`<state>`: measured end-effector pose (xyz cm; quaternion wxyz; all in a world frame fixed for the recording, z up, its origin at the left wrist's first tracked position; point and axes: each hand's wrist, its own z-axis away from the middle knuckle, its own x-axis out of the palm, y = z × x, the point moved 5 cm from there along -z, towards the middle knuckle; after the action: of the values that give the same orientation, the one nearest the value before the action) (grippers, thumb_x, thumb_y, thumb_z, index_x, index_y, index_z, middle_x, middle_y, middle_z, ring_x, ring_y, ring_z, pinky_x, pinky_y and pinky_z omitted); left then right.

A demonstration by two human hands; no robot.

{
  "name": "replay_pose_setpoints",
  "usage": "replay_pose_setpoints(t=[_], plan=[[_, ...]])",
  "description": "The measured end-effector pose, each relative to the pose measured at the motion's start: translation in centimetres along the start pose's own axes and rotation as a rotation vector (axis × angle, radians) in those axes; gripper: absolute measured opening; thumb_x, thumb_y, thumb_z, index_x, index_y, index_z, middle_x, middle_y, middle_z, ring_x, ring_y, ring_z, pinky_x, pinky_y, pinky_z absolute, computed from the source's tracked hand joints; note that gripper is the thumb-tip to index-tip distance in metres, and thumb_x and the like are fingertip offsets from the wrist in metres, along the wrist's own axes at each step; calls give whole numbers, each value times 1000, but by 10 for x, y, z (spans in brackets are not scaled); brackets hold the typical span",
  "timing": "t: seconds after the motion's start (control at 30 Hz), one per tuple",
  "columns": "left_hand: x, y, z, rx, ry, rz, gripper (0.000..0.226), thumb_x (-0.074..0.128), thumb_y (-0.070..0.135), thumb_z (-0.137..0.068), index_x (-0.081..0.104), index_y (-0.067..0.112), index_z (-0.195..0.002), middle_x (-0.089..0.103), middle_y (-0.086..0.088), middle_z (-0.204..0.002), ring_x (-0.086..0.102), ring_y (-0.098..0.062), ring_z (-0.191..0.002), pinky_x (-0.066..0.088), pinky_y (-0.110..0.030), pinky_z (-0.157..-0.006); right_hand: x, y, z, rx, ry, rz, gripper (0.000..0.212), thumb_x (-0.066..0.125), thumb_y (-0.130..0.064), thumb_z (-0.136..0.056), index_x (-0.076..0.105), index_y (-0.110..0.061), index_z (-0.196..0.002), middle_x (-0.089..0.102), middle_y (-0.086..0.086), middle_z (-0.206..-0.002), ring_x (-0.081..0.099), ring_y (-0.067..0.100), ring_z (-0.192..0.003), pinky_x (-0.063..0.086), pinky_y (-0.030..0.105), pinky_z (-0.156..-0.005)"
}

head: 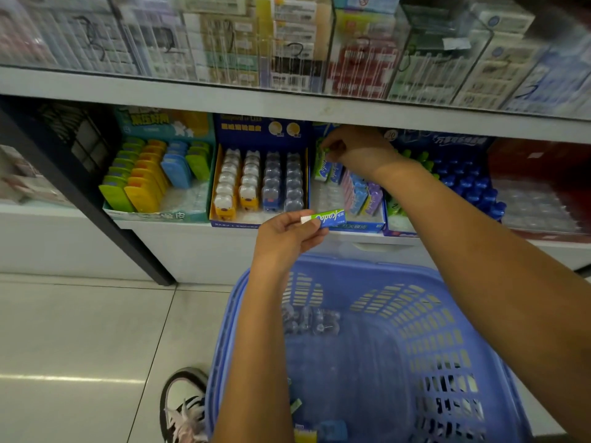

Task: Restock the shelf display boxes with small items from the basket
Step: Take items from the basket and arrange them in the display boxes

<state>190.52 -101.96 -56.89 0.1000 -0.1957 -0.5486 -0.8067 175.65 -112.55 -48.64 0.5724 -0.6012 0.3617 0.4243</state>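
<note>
The person is crouched at the lower shelf (179, 226) with the blue basket (399, 272) on the floor just below its front edge. The left hand (283, 236) has its grip closed on a green eraser (326, 216), pinched at the white end between thumb and fingers. It is held just in front of the eraser display box (351, 226), which sits about midway along the shelf's front edge. The right hand (355, 151) reaches to the back of that same box. Its fingertips are pinched round a small green piece (326, 149) at the top of the left-hand row, seemingly seating it there.

I'd put the job well along but not finished. The rear of the green row is filled, while the clear tray slots (326, 196) nearer the front look unfilled. The teal box (153, 174) toward the shelf's left end also shows bare tray at its front right. The bear-shaped cases (259, 183) beside it look nearly full.

In the basket a few clear blister packs (311, 321) lie at the far side. Some small coloured packets (332, 430) lie at the near end, so only a little stock is left to place.
</note>
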Motion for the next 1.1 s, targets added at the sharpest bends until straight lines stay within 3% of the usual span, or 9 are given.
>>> replay_pose_setpoints(t=[0.23,0.47,0.7,0.9,1.0,1.03,1.1], plan=[[1,1,1,-1,12,-15,18,62,-3,-87,62,-1,-105,71,-14,-91,73,-17,-75,58,-20,-70,-1,8,1,17,14,-80,28,56,-20,-93,58,-16,-121,60,6,-123,53,16,-106,35,18,-82],[3,0,0,-5,20,-10,18,63,-1,-86,63,1,-104,71,-15,-95,73,-18,-79,58,-21,-71,4,5,-5,-2,18,-145,24,67,-14,-84,61,-11,-108,62,3,-107,54,13,-94,37,18,-78],[3,2,-1,23,65,20,12,64,0,-87,65,5,-97,69,-15,-94,73,-16,-75,58,-20,-70,10,3,-13,15,-41,-52,26,73,-15,-79,67,-12,-104,66,5,-111,58,16,-99,40,20,-77],[5,2,0,51,127,70,18,65,3,-86,65,2,-104,72,-14,-98,72,-18,-83,58,-21,-74,8,1,-9,11,-16,-29,23,70,-16,-82,68,-8,-104,65,7,-114,58,21,-105,42,22,-81],[10,2,2,86,200,123,22,66,4,-86,64,2,-108,71,-15,-100,71,-20,-85,57,-20,-73,-1,1,10,48,149,-192,22,68,-29,-84,65,-10,-96,66,5,-96,60,15,-85,44,13,-70],[12,2,2,105,222,139,23,66,5,-86,64,1,-109,71,-15,-100,71,-19,-85,57,-20,-74,-1,2,20,76,150,-315,23,67,-33,-84,66,-12,-92,66,2,-87,59,9,-74,44,8,-63],[15,1,2,142,247,172,22,65,6,-88,62,2,-110,71,-13,-99,71,-18,-84,57,-21,-75,5,0,44,93,34,-614,19,67,-33,-85,68,-15,-88,65,-1,-74,57,3,-59,47,10,-58]])
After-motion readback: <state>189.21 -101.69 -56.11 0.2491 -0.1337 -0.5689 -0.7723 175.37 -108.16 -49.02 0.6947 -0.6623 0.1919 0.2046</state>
